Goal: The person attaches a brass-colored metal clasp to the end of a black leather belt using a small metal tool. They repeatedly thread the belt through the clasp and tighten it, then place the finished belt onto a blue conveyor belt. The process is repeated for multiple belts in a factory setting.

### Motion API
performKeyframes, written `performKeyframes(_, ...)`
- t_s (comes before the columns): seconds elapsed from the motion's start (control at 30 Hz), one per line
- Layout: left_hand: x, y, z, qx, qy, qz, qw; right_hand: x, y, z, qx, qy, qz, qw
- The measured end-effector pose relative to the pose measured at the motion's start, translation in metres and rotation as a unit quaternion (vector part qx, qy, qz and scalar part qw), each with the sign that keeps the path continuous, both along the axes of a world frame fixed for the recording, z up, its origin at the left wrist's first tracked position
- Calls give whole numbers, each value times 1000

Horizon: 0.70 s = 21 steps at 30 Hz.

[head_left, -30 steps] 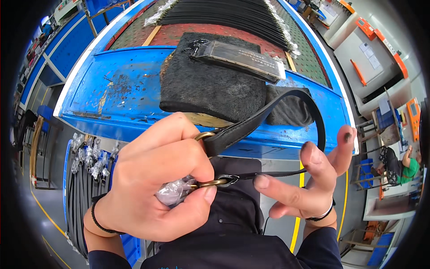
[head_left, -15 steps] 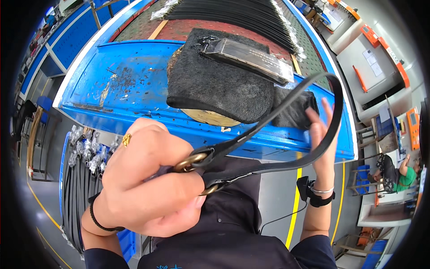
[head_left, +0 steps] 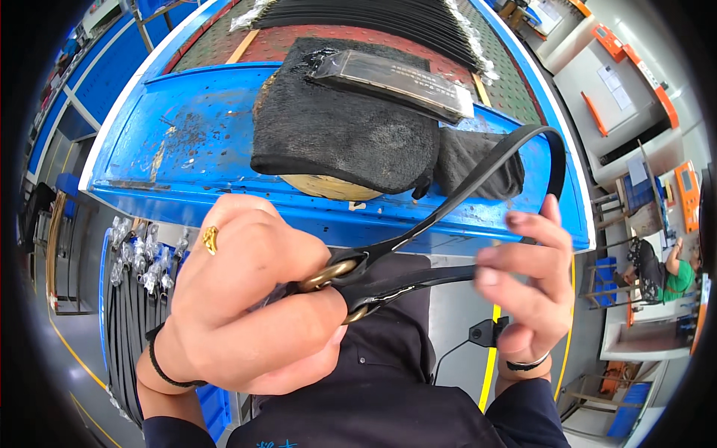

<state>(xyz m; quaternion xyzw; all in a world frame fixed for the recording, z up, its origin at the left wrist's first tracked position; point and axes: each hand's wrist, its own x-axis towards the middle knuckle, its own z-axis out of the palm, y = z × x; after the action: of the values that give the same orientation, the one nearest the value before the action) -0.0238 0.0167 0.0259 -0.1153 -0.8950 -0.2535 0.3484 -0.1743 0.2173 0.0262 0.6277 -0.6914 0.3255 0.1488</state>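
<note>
Near the body, below the blue tabletop [head_left: 202, 142], the left hand [head_left: 246, 313] is closed around a brass buckle [head_left: 328, 275] at the end of a black belt [head_left: 478, 179]. From there the belt loops far and right, then bends back to the right hand [head_left: 526, 287], whose fingers [head_left: 515, 257] pinch its lower run. On the tabletop lies a black cloth [head_left: 343, 134] with a dark flat packet [head_left: 392, 82] on top.

A glossy black strap [head_left: 478, 194] ends in a brass-coloured ring [head_left: 326, 275]. The bench [head_left: 194, 142] is bright blue, scuffed. A charcoal-black towel [head_left: 343, 134] lies there.
</note>
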Motion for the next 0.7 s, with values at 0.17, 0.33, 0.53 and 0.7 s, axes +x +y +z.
performKeyframes(0.17, -1, 1, 2, -4, -5, -9, 1000, 6, -12, -1, 37, 17, 17, 999)
performKeyframes(0.33, -2, -1, 1, -8, -7, -19, 1000, 6, -14, -2, 41, 35, 22, 998)
performKeyframes(0.53, -1, -3, 1, -10, -2, -28, 1000, 4, -14, -5, 31, 32, 16, 999)
performKeyframes(0.7, 0, -5, -3, -27, 6, -24, 999, -1, -13, -7, 13, 19, -19, 1000)
